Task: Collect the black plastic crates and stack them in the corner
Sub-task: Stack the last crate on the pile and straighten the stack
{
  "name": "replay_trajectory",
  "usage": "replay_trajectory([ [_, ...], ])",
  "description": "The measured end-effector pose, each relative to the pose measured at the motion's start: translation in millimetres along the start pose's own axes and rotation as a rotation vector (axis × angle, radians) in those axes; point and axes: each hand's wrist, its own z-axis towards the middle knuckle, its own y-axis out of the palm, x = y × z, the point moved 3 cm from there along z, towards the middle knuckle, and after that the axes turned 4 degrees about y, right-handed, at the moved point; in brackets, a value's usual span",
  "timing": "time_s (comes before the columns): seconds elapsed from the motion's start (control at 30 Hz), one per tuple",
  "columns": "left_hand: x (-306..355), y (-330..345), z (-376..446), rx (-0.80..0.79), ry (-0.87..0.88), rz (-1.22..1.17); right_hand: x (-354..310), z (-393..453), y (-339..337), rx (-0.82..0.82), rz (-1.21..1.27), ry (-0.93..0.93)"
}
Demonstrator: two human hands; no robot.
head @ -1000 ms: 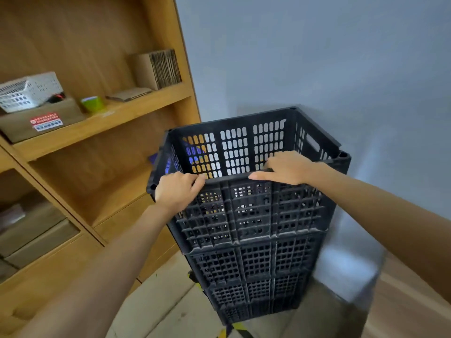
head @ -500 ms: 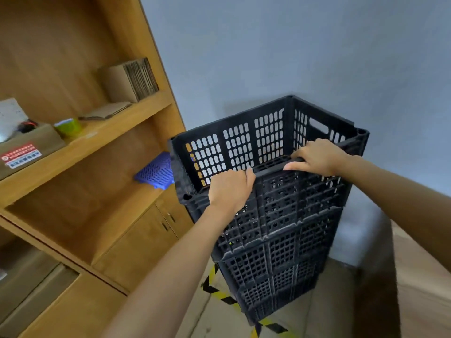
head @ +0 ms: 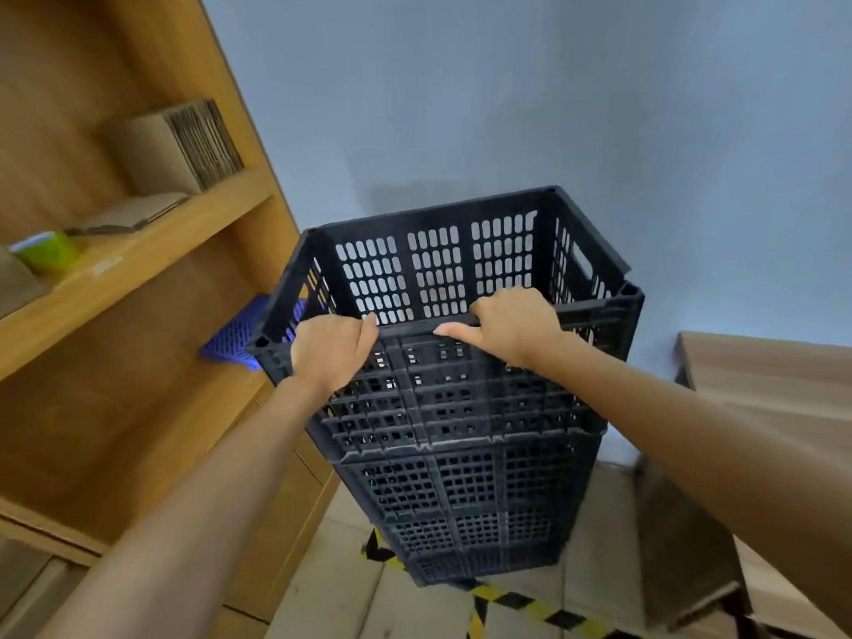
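Crate stack (head: 461, 477) swung rightward; both hands' grip stays on rim.

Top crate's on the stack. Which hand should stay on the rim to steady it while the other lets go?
Probably the right hand: it grips the near rim of the top black plastic crate nearer its middle. The left hand holds nearer the left corner, beside the wooden shelf unit.

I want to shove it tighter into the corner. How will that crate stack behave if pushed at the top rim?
It may well tip: the crate stack is tall, narrow, and both hands, left and right, grip only its top rim. The walls are perforated plastic, so probably light and stiff. Pushing lower seems safer.
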Motion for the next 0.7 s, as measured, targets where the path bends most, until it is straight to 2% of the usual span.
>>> replay_trajectory([
  [0.17,-7.3,-0.2,-9.0,0.06,0.011,-0.061,-11.7,-3.6,-2.4,0.025,0.007,0.001],
  [0.4,-6.4,9.4,-8.0,0.047,0.012,-0.078,-6.8,-3.0,3.2,0.058,0.035,-0.023],
  [0.57,-7.6,3.9,-6.3,0.058,0.071,-0.051,-5.4,-9.4,-0.9,0.034,0.096,-0.03],
  [0.7,-8.3,2.6,-2.7,0.072,0.099,-0.023,-9.3,-12.7,-5.0,0.062,0.049,0.024],
])
